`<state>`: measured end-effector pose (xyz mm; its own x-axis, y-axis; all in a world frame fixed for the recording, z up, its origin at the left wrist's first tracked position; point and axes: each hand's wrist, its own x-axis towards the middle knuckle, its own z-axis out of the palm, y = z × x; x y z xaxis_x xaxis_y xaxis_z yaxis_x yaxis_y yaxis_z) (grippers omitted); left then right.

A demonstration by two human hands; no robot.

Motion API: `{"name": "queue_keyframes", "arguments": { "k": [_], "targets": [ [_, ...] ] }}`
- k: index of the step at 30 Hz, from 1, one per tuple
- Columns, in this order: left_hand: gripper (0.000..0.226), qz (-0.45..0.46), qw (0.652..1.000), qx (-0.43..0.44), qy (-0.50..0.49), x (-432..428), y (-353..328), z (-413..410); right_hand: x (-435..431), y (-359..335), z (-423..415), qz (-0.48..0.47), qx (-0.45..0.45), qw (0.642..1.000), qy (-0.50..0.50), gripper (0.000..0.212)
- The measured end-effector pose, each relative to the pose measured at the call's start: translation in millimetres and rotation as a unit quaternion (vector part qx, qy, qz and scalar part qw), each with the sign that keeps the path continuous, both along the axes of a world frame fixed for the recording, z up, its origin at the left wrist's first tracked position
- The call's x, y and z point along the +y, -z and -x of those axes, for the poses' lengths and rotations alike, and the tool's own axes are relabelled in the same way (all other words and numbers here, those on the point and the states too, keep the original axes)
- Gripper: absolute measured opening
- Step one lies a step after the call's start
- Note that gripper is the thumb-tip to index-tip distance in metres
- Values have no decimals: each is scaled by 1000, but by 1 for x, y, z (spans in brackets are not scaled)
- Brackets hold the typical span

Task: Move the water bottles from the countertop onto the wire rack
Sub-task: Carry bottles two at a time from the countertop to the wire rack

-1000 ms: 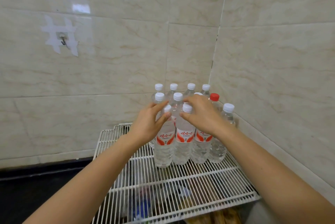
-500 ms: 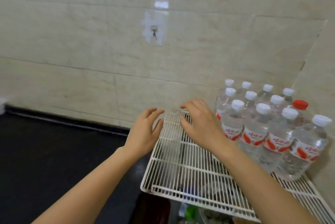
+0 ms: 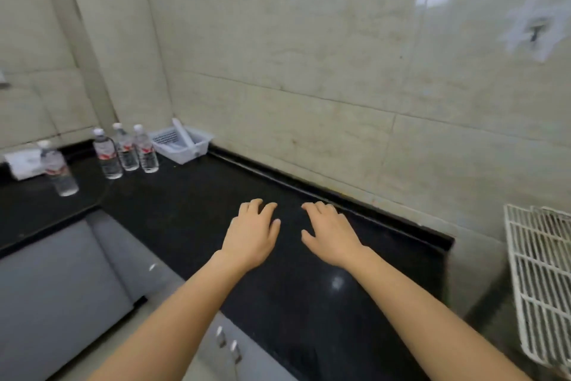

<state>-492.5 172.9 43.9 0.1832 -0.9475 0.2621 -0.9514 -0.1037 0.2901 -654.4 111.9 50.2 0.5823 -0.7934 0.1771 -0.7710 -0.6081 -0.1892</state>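
Inspector A: Both hands are hovering empty over the polished black stone counter [image 3: 191,204]. The left hand [image 3: 251,234] is lying palm down with fingers loosely spread; the right hand [image 3: 329,234] is doing the same just beside it. Neither is gripping anything, and I cannot tell whether the fingertips are touching the stone.

Inspector B: And the stock?

Inspector A: Four clear plastic water bottles with white caps and red labels are standing upright well beyond and to the left of the left hand: a tight group of three [image 3: 125,152], and a single bottle [image 3: 58,169] further left, apart from them. A white slotted plastic basket [image 3: 182,144] is sitting just beside the group. The white wire rack [image 3: 539,282] is showing only its edge, well to the right of the right hand.

Inspector B: Recommendation for the step in hand?

Inspector A: In my judgement the person is heading back for another load. I am advising one bottle per hand, each gripped around the body below the cap and kept upright, taking the outer bottles of the group first so the neighbours are not knocked over.
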Motion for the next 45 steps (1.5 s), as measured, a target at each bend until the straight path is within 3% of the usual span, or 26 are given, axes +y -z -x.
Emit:
{"name": "queue_keyframes", "arguments": {
  "k": [5,14,26,35,45],
  "targets": [
    [47,-65,995,-39,-62,19,19,-112,8,32,-127,-28,32,999,-27,58],
    [48,-119,972,54,-198,24,50,-291,-15,53,-315,-50,109,989,-86,53],
    [45,-149,959,23,-240,-44,85,-520,-108,97,-543,-89,148,977,-122,58],
    [46,-95,952,9,-291,-73,63,-677,-153,79,-698,-69,139,973,-174,56],
    [48,-58,974,-42,-217,-123,50,-848,-217,57,-852,-66,112,981,-144,62]
  ]
}}
